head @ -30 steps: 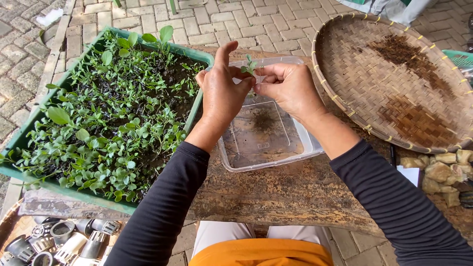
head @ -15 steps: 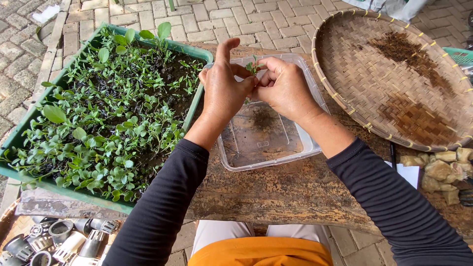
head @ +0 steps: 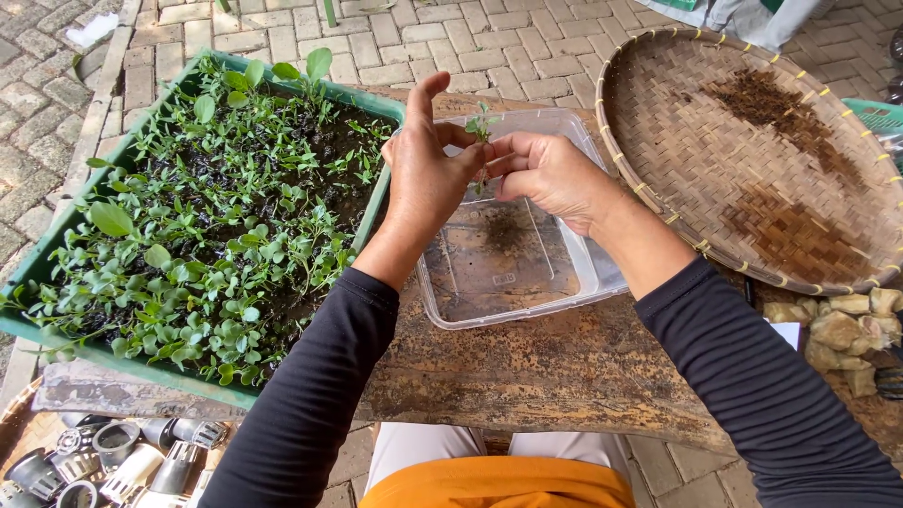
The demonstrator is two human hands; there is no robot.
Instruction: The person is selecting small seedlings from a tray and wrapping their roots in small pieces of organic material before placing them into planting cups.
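Both hands up over the clear plastic tub [head: 527,282]. Left hand [head: 428,179] and right hand [head: 550,174] each have a pinch grip closed on one small seedling [head: 482,127], fingertips meeting at its stem, leaves poking out on top. Tub holds only a smear of soil and water, no plants. Green tray [head: 202,381] on the worn surface [head: 564,376] is packed with seedlings, so looks like early going. Woven basket [head: 752,150] to the right has soil traces.
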